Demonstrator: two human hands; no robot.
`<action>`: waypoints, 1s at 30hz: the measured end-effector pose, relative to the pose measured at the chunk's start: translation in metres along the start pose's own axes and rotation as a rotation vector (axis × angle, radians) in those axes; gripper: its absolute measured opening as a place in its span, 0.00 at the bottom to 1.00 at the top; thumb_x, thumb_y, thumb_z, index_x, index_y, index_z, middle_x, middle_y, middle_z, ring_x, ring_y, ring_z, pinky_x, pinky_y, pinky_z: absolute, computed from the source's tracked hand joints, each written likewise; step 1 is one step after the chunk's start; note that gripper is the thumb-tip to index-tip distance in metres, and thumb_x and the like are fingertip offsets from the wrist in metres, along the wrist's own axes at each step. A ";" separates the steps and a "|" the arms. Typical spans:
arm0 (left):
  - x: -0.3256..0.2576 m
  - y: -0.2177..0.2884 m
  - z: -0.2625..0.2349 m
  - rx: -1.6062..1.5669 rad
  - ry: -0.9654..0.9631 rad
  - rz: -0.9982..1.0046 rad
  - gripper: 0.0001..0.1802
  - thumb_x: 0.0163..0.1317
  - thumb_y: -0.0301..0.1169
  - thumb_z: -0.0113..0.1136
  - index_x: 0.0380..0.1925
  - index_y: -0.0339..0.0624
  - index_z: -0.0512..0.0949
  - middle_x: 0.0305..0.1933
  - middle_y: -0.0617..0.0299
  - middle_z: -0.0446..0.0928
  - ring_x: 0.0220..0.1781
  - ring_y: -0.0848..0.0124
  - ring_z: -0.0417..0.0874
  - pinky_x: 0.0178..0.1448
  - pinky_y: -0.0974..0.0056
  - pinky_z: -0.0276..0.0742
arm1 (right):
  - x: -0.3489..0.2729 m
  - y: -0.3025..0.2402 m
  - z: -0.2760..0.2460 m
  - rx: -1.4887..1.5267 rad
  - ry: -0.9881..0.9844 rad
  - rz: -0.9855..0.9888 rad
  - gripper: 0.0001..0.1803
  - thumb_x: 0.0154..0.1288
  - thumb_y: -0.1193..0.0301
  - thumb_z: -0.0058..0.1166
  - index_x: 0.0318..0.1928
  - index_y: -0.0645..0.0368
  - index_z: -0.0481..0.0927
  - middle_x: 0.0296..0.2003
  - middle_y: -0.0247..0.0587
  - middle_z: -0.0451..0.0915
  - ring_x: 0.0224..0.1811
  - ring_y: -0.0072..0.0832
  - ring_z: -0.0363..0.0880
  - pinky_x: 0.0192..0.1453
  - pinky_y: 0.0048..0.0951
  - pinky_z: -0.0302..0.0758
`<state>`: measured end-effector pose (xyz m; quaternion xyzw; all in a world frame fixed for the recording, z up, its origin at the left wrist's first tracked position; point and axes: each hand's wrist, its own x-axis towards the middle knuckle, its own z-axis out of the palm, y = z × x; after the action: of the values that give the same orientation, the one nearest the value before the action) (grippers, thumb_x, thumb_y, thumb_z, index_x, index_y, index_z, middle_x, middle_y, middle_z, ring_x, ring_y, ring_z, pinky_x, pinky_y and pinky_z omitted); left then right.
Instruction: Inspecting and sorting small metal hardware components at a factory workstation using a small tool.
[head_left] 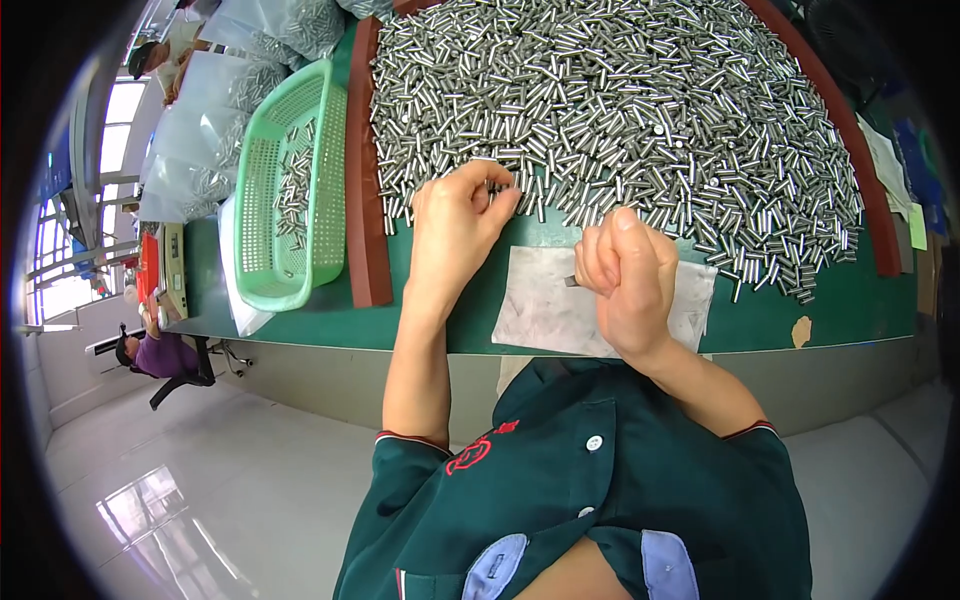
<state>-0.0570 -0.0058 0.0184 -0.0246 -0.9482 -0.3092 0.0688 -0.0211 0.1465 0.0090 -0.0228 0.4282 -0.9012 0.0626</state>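
Observation:
A big heap of small shiny metal pins (620, 110) covers the green table (840, 310). My left hand (455, 225) reaches into the heap's near edge, its fingers curled around a few pins. My right hand (625, 275) is held above a grey sheet (545, 310) at the table's front, fingers closed in a fist with the tip of a pin (571, 281) sticking out on its left side.
A green perforated basket (290, 190) with some pins stands to the left, past a brown wooden rail (365, 170). Clear bags of pins (215, 110) lie behind it. Another person (160, 352) sits far left, below the table's edge.

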 end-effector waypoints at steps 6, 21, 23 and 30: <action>0.003 -0.004 0.000 -0.017 -0.130 0.003 0.11 0.43 0.24 0.59 0.31 0.37 0.76 0.11 0.70 0.52 0.14 0.81 0.54 0.19 0.72 0.53 | 0.000 0.001 -0.003 0.059 -0.034 0.006 0.20 0.65 0.70 0.33 0.14 0.58 0.55 0.11 0.26 0.55 0.14 0.13 0.49 0.17 0.18 0.48; 0.004 -0.005 0.007 -0.384 0.099 0.055 0.02 0.51 0.21 0.54 0.25 0.34 0.75 0.17 0.66 0.71 0.18 0.80 0.68 0.22 0.74 0.62 | 0.002 0.001 0.001 -0.053 -0.014 -0.002 0.21 0.65 0.66 0.29 0.13 0.55 0.54 0.09 0.28 0.52 0.12 0.15 0.45 0.17 0.20 0.45; 0.004 -0.015 0.004 -1.187 0.000 -0.225 0.06 0.56 0.27 0.49 0.25 0.36 0.72 0.16 0.68 0.64 0.17 0.83 0.59 0.21 0.77 0.54 | 0.001 0.003 -0.001 -0.022 -0.022 -0.018 0.21 0.65 0.66 0.29 0.13 0.55 0.54 0.09 0.28 0.52 0.12 0.15 0.44 0.16 0.20 0.45; -0.001 -0.028 -0.001 -1.789 -0.232 -0.494 0.09 0.60 0.31 0.45 0.29 0.38 0.70 0.28 0.53 0.72 0.17 0.83 0.56 0.20 0.80 0.55 | 0.001 0.002 0.000 -0.008 -0.011 -0.014 0.21 0.65 0.67 0.29 0.13 0.55 0.54 0.08 0.29 0.51 0.11 0.15 0.44 0.16 0.20 0.45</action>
<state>-0.0586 -0.0290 0.0033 0.1029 -0.3371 -0.9255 -0.1386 -0.0215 0.1451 0.0077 -0.0309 0.4311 -0.8999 0.0586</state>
